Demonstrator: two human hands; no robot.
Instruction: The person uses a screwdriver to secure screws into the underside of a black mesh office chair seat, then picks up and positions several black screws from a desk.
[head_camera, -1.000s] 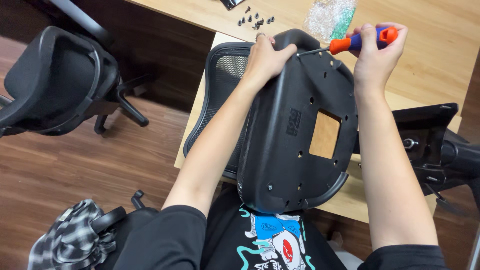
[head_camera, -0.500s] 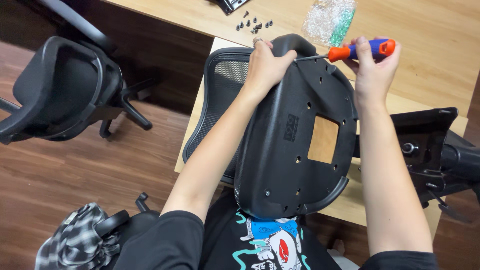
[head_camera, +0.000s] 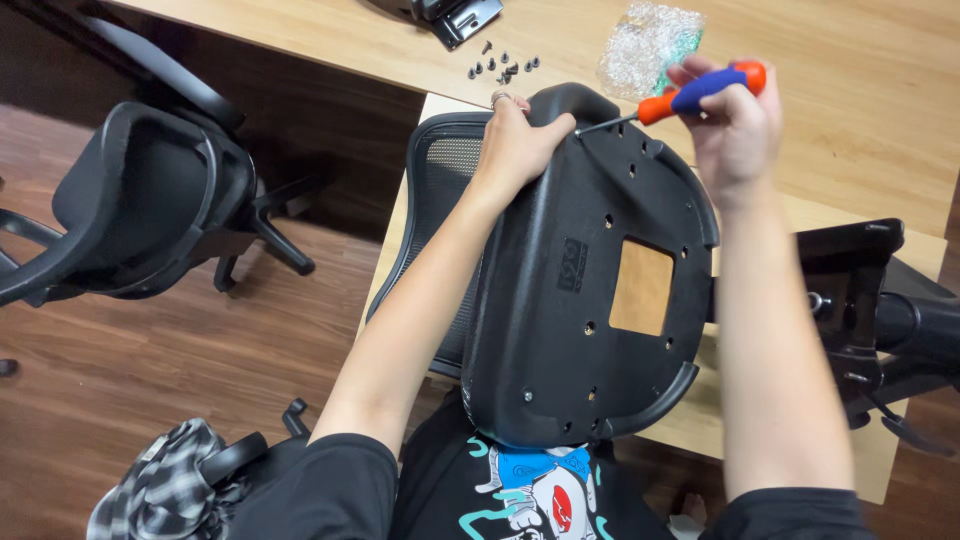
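A black plastic chair seat pan (head_camera: 590, 290) is held underside up, tilted over the near edge of the table (head_camera: 880, 120) — an orange-and-blue-handled screwdriver (head_camera: 690, 95) is set, tip down, at its far rim.

At the bottom of the frame the person wears a black short-sleeved T-shirt (head_camera: 520, 500) with a cartoon print in turquoise, white and red across the chest. Both forearms are bare below the sleeves. The left hand (head_camera: 515, 145), upper centre, carries a silver ring (head_camera: 499, 97) on one finger.
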